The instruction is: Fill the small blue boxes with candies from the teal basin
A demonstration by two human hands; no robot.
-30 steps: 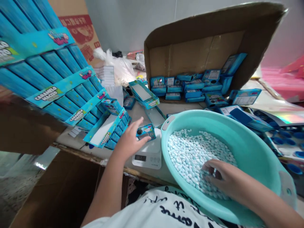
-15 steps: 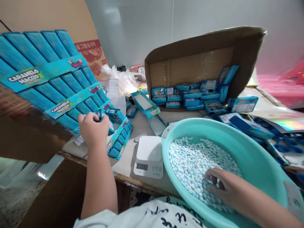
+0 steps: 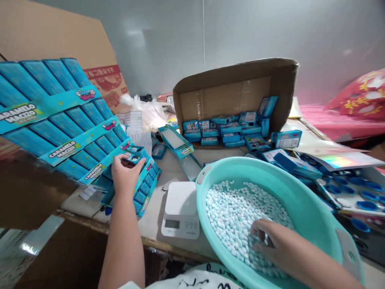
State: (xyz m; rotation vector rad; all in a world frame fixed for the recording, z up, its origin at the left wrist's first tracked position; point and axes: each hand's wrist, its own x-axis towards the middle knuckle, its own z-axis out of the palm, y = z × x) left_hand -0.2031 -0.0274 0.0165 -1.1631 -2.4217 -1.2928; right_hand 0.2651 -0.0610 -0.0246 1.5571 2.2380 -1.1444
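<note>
Pinching a small blue box (image 3: pixel 134 157) left of middle, the left hand (image 3: pixel 124 176) needed gentle fingers; lower right, the right hand (image 3: pixel 275 237) curled among sweets (image 3: pixel 225 212), its grip unclear.

**Looking Like a Small Packing Workshop**

Stacking printed blue boxes (image 3: pixel 72 122) in tiers at left, and piling more inside an open carton (image 3: pixel 228 90) at upper centre. Crowding one worn worktable (image 3: pixel 154 210) with a digital scale (image 3: pixel 181 199) at lower centre and a turquoise tub (image 3: pixel 314 212) of loose pale tablets (image 3: pixel 230 218) at lower right. Backing onto a plain grey wall (image 3: pixel 159 40).
</note>
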